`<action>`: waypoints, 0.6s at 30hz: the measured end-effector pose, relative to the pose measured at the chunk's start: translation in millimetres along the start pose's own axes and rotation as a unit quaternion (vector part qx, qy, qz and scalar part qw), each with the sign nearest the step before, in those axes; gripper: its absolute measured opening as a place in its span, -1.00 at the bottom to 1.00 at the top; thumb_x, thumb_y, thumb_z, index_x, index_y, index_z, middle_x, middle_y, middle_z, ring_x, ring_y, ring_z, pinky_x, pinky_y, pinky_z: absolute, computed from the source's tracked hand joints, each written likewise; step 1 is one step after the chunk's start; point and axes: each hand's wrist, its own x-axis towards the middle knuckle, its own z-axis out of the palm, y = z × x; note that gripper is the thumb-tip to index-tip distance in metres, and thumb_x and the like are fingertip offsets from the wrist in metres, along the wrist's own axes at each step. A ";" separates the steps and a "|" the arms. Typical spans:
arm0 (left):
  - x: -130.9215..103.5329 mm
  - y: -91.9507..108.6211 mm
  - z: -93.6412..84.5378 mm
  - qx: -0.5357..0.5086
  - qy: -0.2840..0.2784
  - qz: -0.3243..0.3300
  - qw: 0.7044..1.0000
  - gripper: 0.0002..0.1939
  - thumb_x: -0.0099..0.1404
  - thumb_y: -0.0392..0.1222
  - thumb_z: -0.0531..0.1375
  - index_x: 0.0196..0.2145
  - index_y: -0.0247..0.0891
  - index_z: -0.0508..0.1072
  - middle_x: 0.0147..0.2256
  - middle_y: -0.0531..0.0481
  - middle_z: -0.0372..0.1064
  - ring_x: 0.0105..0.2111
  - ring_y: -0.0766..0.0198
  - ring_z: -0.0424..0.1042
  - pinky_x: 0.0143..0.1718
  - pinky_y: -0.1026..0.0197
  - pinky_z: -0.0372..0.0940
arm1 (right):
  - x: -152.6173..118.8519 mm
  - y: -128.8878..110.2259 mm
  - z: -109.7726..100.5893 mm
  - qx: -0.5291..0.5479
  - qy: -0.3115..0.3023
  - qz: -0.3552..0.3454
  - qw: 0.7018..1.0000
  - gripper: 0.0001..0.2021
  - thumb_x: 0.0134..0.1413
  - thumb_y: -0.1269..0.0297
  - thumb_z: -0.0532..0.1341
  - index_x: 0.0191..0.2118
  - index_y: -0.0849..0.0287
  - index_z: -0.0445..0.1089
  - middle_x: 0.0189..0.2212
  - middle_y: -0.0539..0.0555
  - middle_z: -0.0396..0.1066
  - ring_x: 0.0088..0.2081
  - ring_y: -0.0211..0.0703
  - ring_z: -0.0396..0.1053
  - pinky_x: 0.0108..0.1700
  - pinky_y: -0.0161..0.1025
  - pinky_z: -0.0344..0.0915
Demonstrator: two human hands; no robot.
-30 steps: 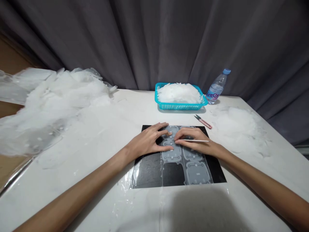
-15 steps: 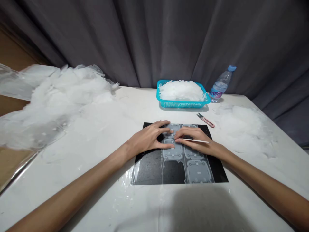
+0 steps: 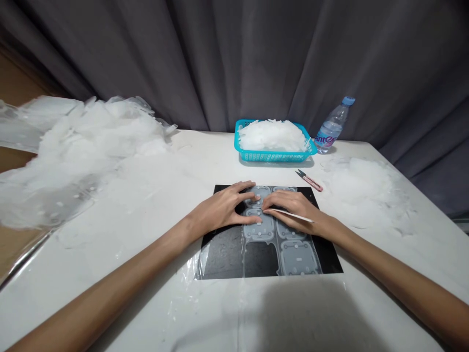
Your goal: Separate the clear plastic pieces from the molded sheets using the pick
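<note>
A translucent plastic sheet (image 3: 299,258) with several rounded-square moulded pieces lies on a black mat (image 3: 223,254). One square opening in it shows the black below. My left hand (image 3: 230,205) rests on the sheet's left part, fingers and thumb spread, with fingertips on the upper pieces. My right hand (image 3: 293,208) is closed around a thin white stick (image 3: 293,215). The fingertips of that hand touch the sheet between two pieces, close to the left fingers. The working tip of the stick is hidden at the fingers.
Behind the mat stands a turquoise basket (image 3: 274,157) heaped with white translucent pieces. Beside it is a water bottle (image 3: 331,129). Pink-handled thread snips (image 3: 309,181) lie nearer. A large pile of plastic sheets (image 3: 91,142) covers the left; a smaller translucent heap (image 3: 366,193) lies right.
The whole view has shifted slightly. The white stick in my right hand tilts a little more downward at its rear end. My left hand keeps its place on the sheet.
</note>
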 end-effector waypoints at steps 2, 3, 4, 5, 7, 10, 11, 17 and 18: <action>-0.1 -0.5 0.4 -0.002 -0.001 0.000 1.000 -0.29 0.34 0.41 0.20 0.20 -0.16 0.50 0.43 -0.20 0.13 0.38 -0.10 0.23 0.38 -0.09 0.18 | -0.7 -0.3 -6.1 0.004 -0.018 0.014 1.000 -0.87 0.46 0.36 0.13 -0.05 0.14 0.43 -0.12 0.13 0.58 -0.09 -0.06 0.55 -0.03 -0.10 0.46; -0.1 -0.9 0.6 -0.003 -0.001 0.001 1.000 -0.29 0.34 0.41 0.20 0.20 -0.16 0.50 0.43 -0.19 0.13 0.38 -0.10 0.22 0.38 -0.09 0.17 | -0.9 -0.7 -9.7 0.009 -0.029 0.022 0.999 -0.86 0.47 0.36 0.13 -0.04 0.14 0.43 -0.12 0.13 0.58 -0.10 -0.06 0.55 -0.05 -0.10 0.46; -0.1 -1.1 0.7 -0.006 -0.001 0.002 1.000 -0.29 0.34 0.41 0.20 0.20 -0.15 0.50 0.43 -0.19 0.13 0.38 -0.10 0.22 0.38 -0.09 0.17 | -1.0 -1.3 -13.4 0.018 -0.039 0.030 0.999 -0.86 0.47 0.35 0.13 -0.04 0.13 0.44 -0.11 0.13 0.57 -0.10 -0.07 0.55 -0.05 -0.11 0.46; -0.1 -1.2 0.6 -0.008 -0.001 0.003 1.000 -0.29 0.34 0.41 0.20 0.21 -0.15 0.49 0.43 -0.18 0.13 0.38 -0.10 0.22 0.38 -0.09 0.17 | -0.8 -2.0 -17.0 0.033 -0.046 0.040 0.998 -0.86 0.47 0.33 0.13 -0.05 0.13 0.45 -0.11 0.12 0.57 -0.11 -0.08 0.55 -0.05 -0.11 0.46; -0.1 -1.1 -0.2 -0.012 -0.002 0.001 1.000 -0.29 0.34 0.41 0.21 0.21 -0.15 0.50 0.43 -0.19 0.13 0.38 -0.10 0.22 0.38 -0.09 0.18 | 0.2 -3.4 -22.6 0.075 -0.048 0.069 0.994 -0.87 0.45 0.31 0.16 -0.07 0.12 0.47 -0.12 0.10 0.56 -0.12 -0.11 0.54 -0.04 -0.12 0.48; 0.0 -0.1 -1.9 -0.012 -0.005 -0.006 1.000 -0.28 0.33 0.42 0.21 0.20 -0.15 0.49 0.43 -0.20 0.13 0.38 -0.12 0.23 0.37 -0.11 0.19 | 2.3 -4.0 -24.6 0.120 -0.036 0.092 0.988 -0.89 0.42 0.31 0.20 -0.11 0.14 0.49 -0.14 0.08 0.55 -0.12 -0.14 0.54 -0.02 -0.16 0.48; 0.0 0.1 -2.4 -0.011 -0.006 -0.007 1.000 -0.28 0.33 0.42 0.21 0.20 -0.15 0.49 0.43 -0.20 0.13 0.38 -0.12 0.23 0.37 -0.11 0.18 | 2.8 -3.8 -23.8 0.118 -0.034 0.089 0.988 -0.90 0.42 0.31 0.21 -0.11 0.14 0.49 -0.14 0.07 0.56 -0.12 -0.14 0.54 -0.01 -0.15 0.47; 0.3 0.1 -2.9 -0.009 -0.010 -0.010 1.000 -0.27 0.32 0.43 0.20 0.21 -0.16 0.49 0.43 -0.19 0.11 0.39 -0.12 0.21 0.39 -0.11 0.17 | 3.3 -1.4 -16.9 0.084 -0.030 0.062 0.994 -0.88 0.45 0.27 0.18 -0.09 0.13 0.47 -0.13 0.09 0.57 -0.10 -0.11 0.55 0.02 -0.11 0.45; 0.3 0.1 -2.9 -0.011 -0.009 -0.012 1.000 -0.27 0.32 0.43 0.21 0.20 -0.16 0.49 0.43 -0.19 0.11 0.38 -0.13 0.22 0.38 -0.11 0.18 | 3.1 -1.4 -16.4 0.077 -0.030 0.055 0.995 -0.87 0.45 0.27 0.18 -0.09 0.13 0.47 -0.13 0.09 0.57 -0.09 -0.11 0.54 0.01 -0.12 0.45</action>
